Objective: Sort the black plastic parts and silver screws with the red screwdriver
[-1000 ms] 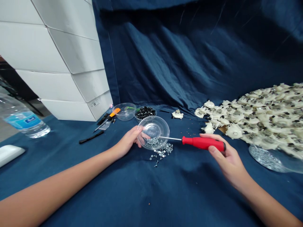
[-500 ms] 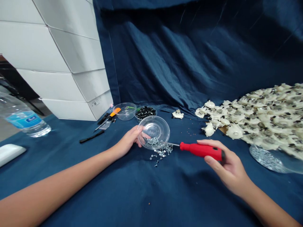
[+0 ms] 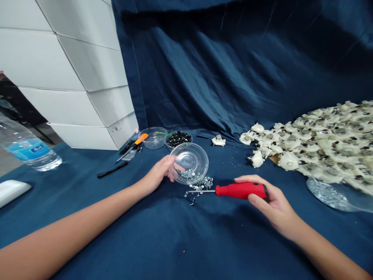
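My left hand (image 3: pixel 162 171) grips the left rim of a clear plastic bowl (image 3: pixel 201 157), which is tilted toward me. Silver screws (image 3: pixel 188 174) lie along its lower inside. Just below and to the right, a loose pile of screws (image 3: pixel 206 182) rests on the cloth, with a few strays nearer to me. My right hand (image 3: pixel 271 202) is wrapped round the red handle of a screwdriver (image 3: pixel 239 191). The shaft points left, and its tip is at a stray screw below the bowl.
Behind the bowl stand a tub of black parts (image 3: pixel 180 138) and a clear container (image 3: pixel 154 143). Many cream plastic parts (image 3: pixel 326 144) are heaped at right, beside a bag of screws (image 3: pixel 329 194). White boxes (image 3: pixel 96 105) and a water bottle (image 3: pixel 35 151) stand at left.
The screwdriver has moved left and toward me, its tip going from the bowl's screws down to the strays on the cloth. My left hand and the bowl have stayed nearly in place.
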Motion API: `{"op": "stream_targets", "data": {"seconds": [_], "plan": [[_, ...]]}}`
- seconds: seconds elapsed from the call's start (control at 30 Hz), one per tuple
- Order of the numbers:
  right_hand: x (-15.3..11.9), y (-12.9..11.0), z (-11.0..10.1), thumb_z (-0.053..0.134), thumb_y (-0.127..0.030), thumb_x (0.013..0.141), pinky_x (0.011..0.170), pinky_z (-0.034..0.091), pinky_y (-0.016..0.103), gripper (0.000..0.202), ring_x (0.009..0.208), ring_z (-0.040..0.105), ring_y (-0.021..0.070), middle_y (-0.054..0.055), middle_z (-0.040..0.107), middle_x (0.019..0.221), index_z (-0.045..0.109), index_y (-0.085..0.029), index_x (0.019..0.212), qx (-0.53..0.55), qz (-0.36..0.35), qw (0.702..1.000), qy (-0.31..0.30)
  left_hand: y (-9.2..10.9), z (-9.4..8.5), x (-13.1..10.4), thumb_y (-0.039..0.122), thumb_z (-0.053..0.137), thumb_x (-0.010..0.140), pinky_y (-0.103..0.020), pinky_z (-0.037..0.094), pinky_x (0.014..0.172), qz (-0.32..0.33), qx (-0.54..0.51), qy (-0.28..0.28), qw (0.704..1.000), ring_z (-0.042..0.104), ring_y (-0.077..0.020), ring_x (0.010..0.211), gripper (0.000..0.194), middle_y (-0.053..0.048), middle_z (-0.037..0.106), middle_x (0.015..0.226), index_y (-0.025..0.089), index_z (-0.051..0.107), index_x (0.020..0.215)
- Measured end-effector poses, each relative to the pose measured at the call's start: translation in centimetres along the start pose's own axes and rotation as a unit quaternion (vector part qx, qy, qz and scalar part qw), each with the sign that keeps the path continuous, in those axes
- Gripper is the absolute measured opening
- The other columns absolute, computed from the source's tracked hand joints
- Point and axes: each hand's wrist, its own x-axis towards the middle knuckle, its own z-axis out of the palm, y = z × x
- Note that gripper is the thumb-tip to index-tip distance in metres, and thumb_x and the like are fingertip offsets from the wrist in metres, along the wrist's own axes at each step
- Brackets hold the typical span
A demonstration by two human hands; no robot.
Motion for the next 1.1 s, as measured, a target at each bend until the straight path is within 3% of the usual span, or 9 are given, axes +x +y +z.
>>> {"op": "stream_targets", "data": {"seconds": [0.17, 0.33, 0.47, 0.53, 0.63, 0.73, 0.93, 1.1], "plan": [[0.3, 0.0, 0.4, 0.069, -0.049, 0.102, 0.092, 0.058, 0.032, 0.035, 0.103, 0.074, 0.0252, 0.005, 0.077, 0.125, 0.074, -0.032, 0.133, 0.004, 0.03, 0.999, -0.017, -0.5, -0.2, 0.1, 0.074, 0.055, 0.101, -0.029, 0.058, 0.06, 0.005, 0.002, -0.009, 1.0, 0.075, -0.019, 0.071, 0.063, -0.016, 0.082, 0.107, 0.015, 0.059, 0.125], [0.5, 0.7, 0.1, 0.069, -0.05, 0.102, 0.085, 0.058, 0.027, 0.032, 0.096, 0.074, 0.0214, 0.004, 0.078, 0.123, 0.077, -0.032, 0.128, 0.098, 0.014, 0.994, 0.043, -0.7, -0.4, 0.1, 0.073, 0.051, 0.104, -0.03, 0.059, 0.06, 0.006, 0.007, -0.01, 1.0, 0.075, -0.0191, 0.072, 0.062, -0.016, 0.082, 0.108, 0.016, 0.059, 0.125], [0.5, 0.8, -0.3, 0.057, -0.052, 0.107, 0.085, 0.06, 0.034, 0.039, 0.086, 0.074, 0.0242, 0.007, 0.08, 0.106, 0.074, -0.028, 0.132, 0.186, 0.003, 0.981, 0.06, -0.4, -0.2, 0.0, 0.074, 0.051, 0.103, -0.03, 0.058, 0.06, 0.009, 0.02, -0.009, 1.0, 0.074, -0.0193, 0.071, 0.065, -0.017, 0.082, 0.109, 0.015, 0.059, 0.127], [0.5, 0.9, -0.4, 0.056, -0.052, 0.108, 0.086, 0.06, 0.036, 0.04, 0.09, 0.075, 0.0266, 0.009, 0.08, 0.108, 0.072, -0.028, 0.134, 0.166, -0.004, 0.983, 0.08, -0.1, -0.1, -0.1, 0.076, 0.053, 0.101, -0.03, 0.058, 0.06, 0.01, 0.024, -0.009, 1.0, 0.074, -0.0196, 0.07, 0.067, -0.017, 0.082, 0.108, 0.014, 0.059, 0.128], [0.4, 0.9, -0.4, 0.069, -0.05, 0.102, 0.093, 0.058, 0.037, 0.037, 0.106, 0.073, 0.0289, 0.01, 0.077, 0.127, 0.074, -0.029, 0.131, 0.061, -0.011, 0.99, 0.123, 0.2, 0.1, -0.1, 0.078, 0.056, 0.098, -0.031, 0.057, 0.059, 0.007, 0.024, -0.005, 1.0, 0.074, -0.02, 0.07, 0.07, -0.017, 0.082, 0.107, 0.014, 0.059, 0.126], [0.2, 0.9, -0.3, 0.068, -0.054, 0.102, 0.099, 0.056, 0.037, 0.039, 0.116, 0.07, 0.0306, 0.009, 0.075, 0.129, 0.074, -0.03, 0.132, 0.049, -0.009, 0.994, 0.096, 0.4, 0.2, -0.2, 0.079, 0.057, 0.097, -0.031, 0.057, 0.06, 0.002, 0.02, -0.001, 1.0, 0.073, -0.0196, 0.07, 0.071, -0.017, 0.082, 0.108, 0.014, 0.059, 0.125], [0.1, 0.0, 0.3, 0.07, -0.052, 0.102, 0.086, 0.058, 0.029, 0.037, 0.106, 0.073, 0.0249, 0.005, 0.077, 0.128, 0.074, -0.031, 0.132, 0.044, 0.042, 0.998, 0.005, 0.7, 0.3, -0.4, 0.079, 0.058, 0.097, -0.031, 0.058, 0.061, 0.003, 0.014, 0.002, 1.0, 0.074, -0.0197, 0.07, 0.069, -0.017, 0.081, 0.107, 0.015, 0.059, 0.124], [0.8, -0.4, 0.5, 0.071, -0.052, 0.101, 0.088, 0.059, 0.028, 0.038, 0.094, 0.074, 0.0205, 0.004, 0.08, 0.117, 0.074, -0.028, 0.131, 0.069, 0.093, 0.993, 0.033, 0.6, 0.3, -0.4, 0.077, 0.058, 0.098, -0.031, 0.058, 0.061, -0.001, 0.013, -0.001, 1.0, 0.074, -0.0195, 0.071, 0.068, -0.017, 0.081, 0.107, 0.015, 0.06, 0.125]]}}
